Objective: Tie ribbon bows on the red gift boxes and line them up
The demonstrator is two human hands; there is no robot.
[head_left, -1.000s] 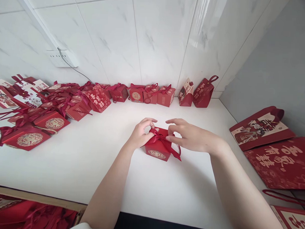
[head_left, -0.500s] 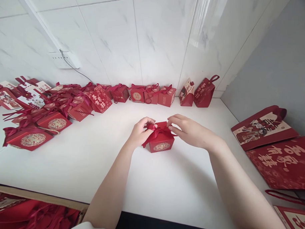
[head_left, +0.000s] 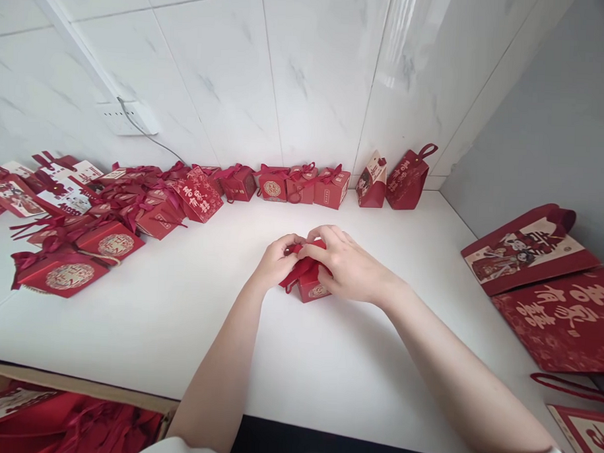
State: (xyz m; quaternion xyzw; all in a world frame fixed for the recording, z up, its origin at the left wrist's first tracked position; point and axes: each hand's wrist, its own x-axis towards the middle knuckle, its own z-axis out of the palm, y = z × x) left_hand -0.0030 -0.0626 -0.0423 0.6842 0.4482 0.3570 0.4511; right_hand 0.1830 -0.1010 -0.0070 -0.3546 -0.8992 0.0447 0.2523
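Observation:
A small red gift box [head_left: 314, 288] with a dark red ribbon stands on the white table [head_left: 326, 373] in front of me. My left hand [head_left: 277, 260] pinches the ribbon at the box's left top. My right hand [head_left: 346, 265] lies over the top of the box, its fingers curled around the ribbon, and hides most of the box. Only the front face and a loose ribbon end show below the hands.
Several finished red boxes with ribbons [head_left: 104, 206] line the left side and the back wall [head_left: 303, 184]. Two red pouches [head_left: 393, 181] stand at the back right. Flat red paper bags [head_left: 552, 288] lie at the right. A carton of red items [head_left: 67, 423] sits below the front edge.
The right hand has moved left, from beside the bow onto the top of the box. The box has shifted a little left and away from me. The left hand keeps its pinch.

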